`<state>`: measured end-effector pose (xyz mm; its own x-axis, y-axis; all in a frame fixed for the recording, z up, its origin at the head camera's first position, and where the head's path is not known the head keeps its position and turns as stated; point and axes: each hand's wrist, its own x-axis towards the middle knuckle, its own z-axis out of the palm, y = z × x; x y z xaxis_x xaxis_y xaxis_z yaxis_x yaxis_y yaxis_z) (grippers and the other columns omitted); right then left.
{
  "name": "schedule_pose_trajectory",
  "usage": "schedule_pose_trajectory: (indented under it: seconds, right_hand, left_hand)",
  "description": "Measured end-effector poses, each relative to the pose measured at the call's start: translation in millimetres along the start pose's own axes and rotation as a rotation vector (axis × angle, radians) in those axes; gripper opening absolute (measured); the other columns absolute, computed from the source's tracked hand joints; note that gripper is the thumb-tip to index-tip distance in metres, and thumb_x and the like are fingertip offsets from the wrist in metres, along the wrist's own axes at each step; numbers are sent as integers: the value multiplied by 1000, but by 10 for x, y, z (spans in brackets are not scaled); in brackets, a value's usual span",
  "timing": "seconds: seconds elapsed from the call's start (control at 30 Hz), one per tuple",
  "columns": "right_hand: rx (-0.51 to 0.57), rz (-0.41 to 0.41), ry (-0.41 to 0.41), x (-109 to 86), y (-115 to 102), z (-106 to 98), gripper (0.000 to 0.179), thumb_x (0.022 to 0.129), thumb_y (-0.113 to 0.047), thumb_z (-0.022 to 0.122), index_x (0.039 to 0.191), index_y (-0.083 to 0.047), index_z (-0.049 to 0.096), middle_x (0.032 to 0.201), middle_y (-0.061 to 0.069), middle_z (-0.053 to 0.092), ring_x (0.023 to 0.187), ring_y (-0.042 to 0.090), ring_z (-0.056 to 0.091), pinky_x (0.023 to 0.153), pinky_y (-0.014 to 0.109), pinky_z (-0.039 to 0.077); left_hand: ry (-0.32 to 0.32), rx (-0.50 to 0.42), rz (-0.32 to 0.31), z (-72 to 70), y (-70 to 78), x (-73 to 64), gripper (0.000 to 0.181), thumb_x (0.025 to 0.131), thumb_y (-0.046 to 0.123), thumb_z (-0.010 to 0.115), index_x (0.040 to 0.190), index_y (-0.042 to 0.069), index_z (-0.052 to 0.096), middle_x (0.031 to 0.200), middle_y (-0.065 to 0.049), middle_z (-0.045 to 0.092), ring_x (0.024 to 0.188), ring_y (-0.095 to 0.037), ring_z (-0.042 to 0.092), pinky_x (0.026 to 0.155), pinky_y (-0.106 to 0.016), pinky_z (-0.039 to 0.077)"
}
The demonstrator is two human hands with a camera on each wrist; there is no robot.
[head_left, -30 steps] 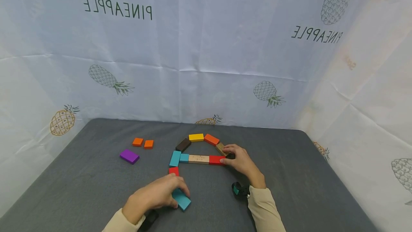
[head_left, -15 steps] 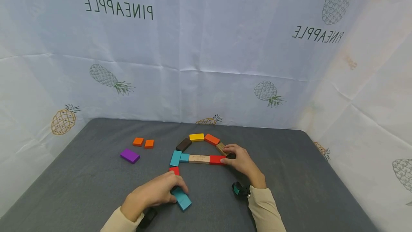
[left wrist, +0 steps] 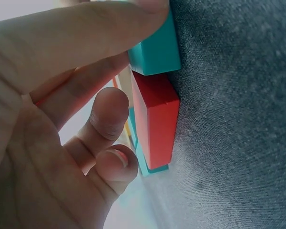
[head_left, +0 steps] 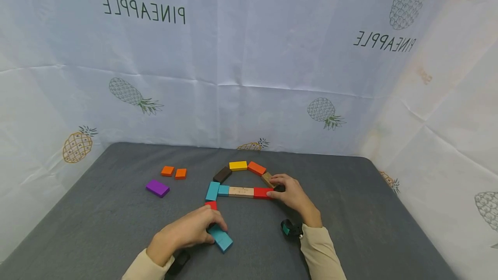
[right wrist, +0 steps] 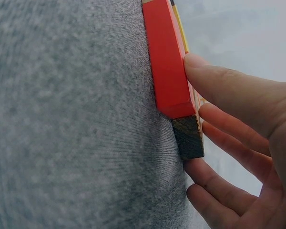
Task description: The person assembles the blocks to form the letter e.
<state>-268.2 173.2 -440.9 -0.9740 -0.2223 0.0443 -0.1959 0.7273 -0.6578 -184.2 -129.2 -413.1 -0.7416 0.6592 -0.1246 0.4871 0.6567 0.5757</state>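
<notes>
My left hand [head_left: 188, 230] pinches a teal wooden block [head_left: 222, 241] between thumb and fingers at the near end of the layout. That teal block [left wrist: 161, 52] lies against the end of a red block [left wrist: 162, 126], which the hand partly hides in the head view. At the layout's right corner, my right hand [head_left: 292, 193] has its fingers curled about a dark block [right wrist: 188, 138]. Its thumb touches the edge of the long red block [right wrist: 167, 57] adjoining it. All these blocks lie flat on grey cloth.
A crossbar holds a small teal block [head_left: 223, 190] and a pale wood block [head_left: 241, 192]. Above it arch dark brown [head_left: 222, 174], yellow [head_left: 238, 166], orange [head_left: 256, 168] and tan [head_left: 267, 179] blocks. A purple block [head_left: 158, 188] and two orange squares [head_left: 180, 173] lie leftward.
My left hand has shifted a little, and the teal block in it has been nudged slightly away from me, toward the red block. My right hand stays in place.
</notes>
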Motion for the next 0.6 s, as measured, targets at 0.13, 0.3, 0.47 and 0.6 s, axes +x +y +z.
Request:
schedule_pose_trajectory:
  seconds: [0.13, 0.3, 0.47, 0.6]
  right_hand:
    - [-6, -9, 1, -4, 3, -4, 43, 83, -19, 81, 121, -4, 70, 132, 12, 61, 122, 32, 57, 104, 54, 45]
    - [-2, -6, 1, -2, -3, -8, 43, 83, -19, 81, 122, -4, 70, 133, 11, 61, 122, 32, 57, 105, 53, 45]
    - [-9, -29, 2, -4, 3, -11, 44, 83, -20, 81, 122, -3, 70, 133, 13, 61, 122, 34, 57, 104, 54, 45]
    - [-8, -25, -1, 2, 5, -9, 43, 83, -20, 81, 122, -4, 70, 133, 12, 61, 124, 33, 56, 105, 54, 44]
  left_hand:
    - [10, -6, 28, -4, -12, -2, 32, 76, 1, 82, 102, 18, 77, 104, 11, 70, 95, -3, 56, 84, -26, 52]
    - [33, -3, 35, -40, -22, -38, 34, 75, 4, 83, 104, 20, 76, 105, 14, 69, 96, -5, 53, 87, -30, 50]
    - [68, -9, -18, -91, -45, -84, 34, 76, 8, 84, 106, 23, 75, 110, 13, 69, 104, -12, 53, 91, -35, 49]
    - [104, -16, -47, -131, -62, -118, 32, 79, 11, 82, 109, 20, 75, 115, 7, 69, 101, -15, 52, 83, -31, 49]
